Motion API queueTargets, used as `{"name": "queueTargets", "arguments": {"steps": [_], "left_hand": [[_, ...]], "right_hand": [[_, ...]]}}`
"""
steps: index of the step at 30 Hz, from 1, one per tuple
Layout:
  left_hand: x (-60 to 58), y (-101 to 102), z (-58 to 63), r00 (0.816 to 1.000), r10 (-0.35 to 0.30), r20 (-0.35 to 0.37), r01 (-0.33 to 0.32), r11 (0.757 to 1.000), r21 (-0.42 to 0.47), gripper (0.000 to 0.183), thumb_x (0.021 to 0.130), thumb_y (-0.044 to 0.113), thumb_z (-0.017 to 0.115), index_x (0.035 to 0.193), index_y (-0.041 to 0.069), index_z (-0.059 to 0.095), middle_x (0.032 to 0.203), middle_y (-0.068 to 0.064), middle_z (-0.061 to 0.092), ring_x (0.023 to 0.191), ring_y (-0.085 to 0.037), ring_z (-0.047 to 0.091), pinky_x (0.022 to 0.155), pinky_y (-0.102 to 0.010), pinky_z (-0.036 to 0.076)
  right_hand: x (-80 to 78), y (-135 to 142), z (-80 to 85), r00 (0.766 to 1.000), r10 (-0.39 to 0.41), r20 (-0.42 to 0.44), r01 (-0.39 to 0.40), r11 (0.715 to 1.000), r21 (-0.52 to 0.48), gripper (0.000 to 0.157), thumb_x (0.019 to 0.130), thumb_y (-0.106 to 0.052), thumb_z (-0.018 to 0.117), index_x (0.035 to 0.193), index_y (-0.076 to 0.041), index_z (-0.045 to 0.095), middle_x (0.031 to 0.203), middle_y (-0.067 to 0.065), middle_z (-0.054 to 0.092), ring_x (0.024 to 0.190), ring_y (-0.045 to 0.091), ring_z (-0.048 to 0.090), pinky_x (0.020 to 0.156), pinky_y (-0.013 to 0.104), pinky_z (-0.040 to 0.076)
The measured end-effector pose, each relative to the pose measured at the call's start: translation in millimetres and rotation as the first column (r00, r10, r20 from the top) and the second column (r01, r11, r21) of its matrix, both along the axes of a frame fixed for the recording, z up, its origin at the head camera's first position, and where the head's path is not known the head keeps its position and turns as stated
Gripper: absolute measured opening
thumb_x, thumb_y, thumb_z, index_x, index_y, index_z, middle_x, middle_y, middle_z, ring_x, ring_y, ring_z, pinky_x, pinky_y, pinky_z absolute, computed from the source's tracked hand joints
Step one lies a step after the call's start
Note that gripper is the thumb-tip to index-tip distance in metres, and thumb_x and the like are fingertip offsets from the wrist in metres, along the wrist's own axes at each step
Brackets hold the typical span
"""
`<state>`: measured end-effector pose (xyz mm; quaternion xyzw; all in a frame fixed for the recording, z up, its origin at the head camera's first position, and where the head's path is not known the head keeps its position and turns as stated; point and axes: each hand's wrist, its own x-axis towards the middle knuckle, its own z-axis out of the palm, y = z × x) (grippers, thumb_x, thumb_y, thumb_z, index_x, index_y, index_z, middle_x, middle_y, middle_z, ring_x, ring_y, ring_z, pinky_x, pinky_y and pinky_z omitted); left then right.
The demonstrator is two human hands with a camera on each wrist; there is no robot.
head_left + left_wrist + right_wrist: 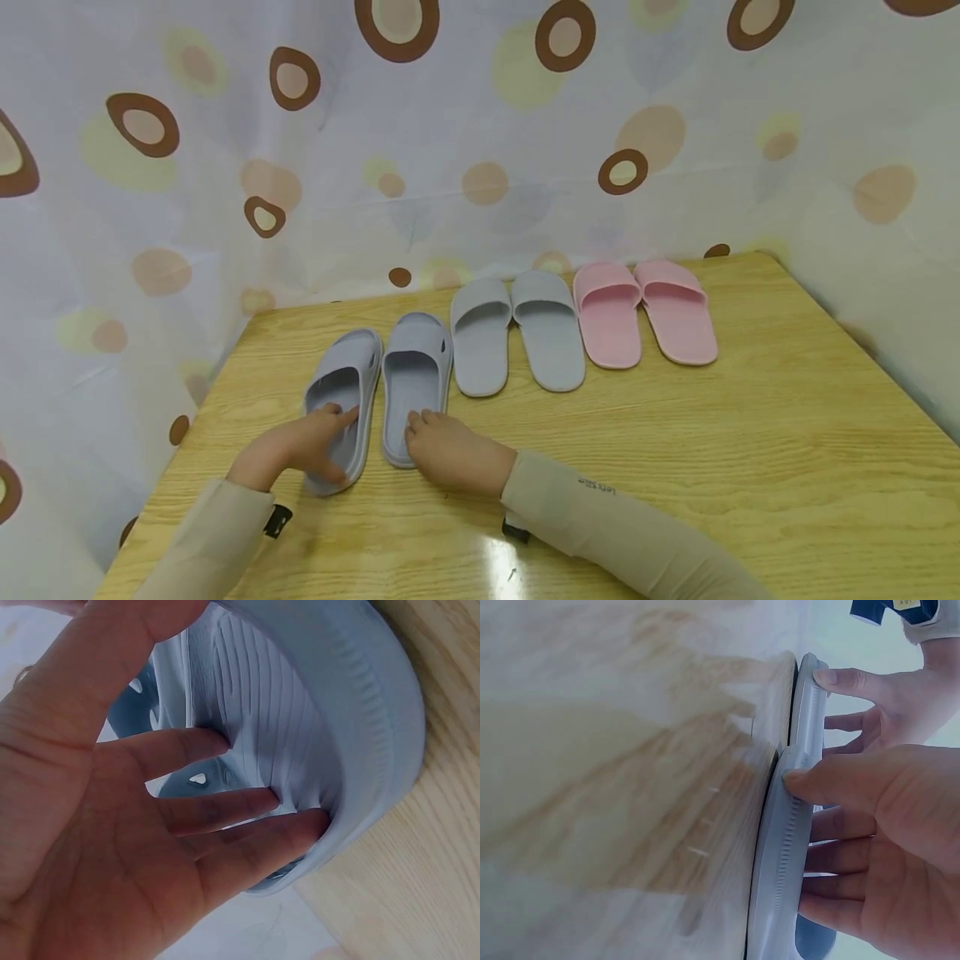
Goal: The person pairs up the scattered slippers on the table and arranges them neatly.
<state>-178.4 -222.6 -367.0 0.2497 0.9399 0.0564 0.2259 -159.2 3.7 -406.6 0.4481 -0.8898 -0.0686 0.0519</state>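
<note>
A pair of grey-blue slippers with cut-out slots stands on the table's left side. My left hand (311, 446) reaches into the left slipper (365, 350). Its fingers (247, 844) are spread fairly straight, their tips touching the ribbed footbed, while the thumb lies at the heel edge. On the neighbouring slipper (417, 333), my right hand (457, 450) pinches the heel end. From the right wrist view, the right thumb (832, 780) is against the outer side of the sole and the fingers rest over the footbed. Both soles appear flat on the table.
To the right stand a light grey pair of slippers (542, 333) and a pink pair (678, 321), toes toward the back. The wooden table (675, 475) meets a patterned curtain (450, 125) behind it. A black wrist strap (277, 521) shows by the left sleeve.
</note>
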Motion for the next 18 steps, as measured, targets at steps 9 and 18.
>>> {"name": "queueTargets", "arguments": {"steps": [9,18], "left_hand": [[-9.7,3,2.2,1.0,0.012,0.015,-0.011,0.999,-0.04,0.096,0.07,0.027,0.086,0.14,-0.014,0.036,0.131,-0.044,0.039,0.116,-0.051,0.048,0.096,-0.055,0.043],[-19.7,5,4.4,1.0,0.009,0.027,-0.008,0.999,-0.05,0.094,0.071,0.026,0.085,0.14,-0.014,0.035,0.13,-0.043,0.039,0.118,-0.05,0.047,0.097,-0.054,0.042]], "right_hand": [[-4.6,-3,-2.6,0.999,-0.026,-0.044,0.027,0.999,0.022,0.033,0.096,-0.016,0.055,0.124,-0.001,0.064,0.127,0.014,0.06,0.109,0.023,0.059,0.092,0.028,0.049],[-9.3,-4,-1.5,0.998,-0.035,-0.061,0.037,0.999,0.039,0.03,0.098,-0.012,0.051,0.124,-0.002,0.063,0.126,0.014,0.06,0.108,0.023,0.059,0.094,0.029,0.048]]}}
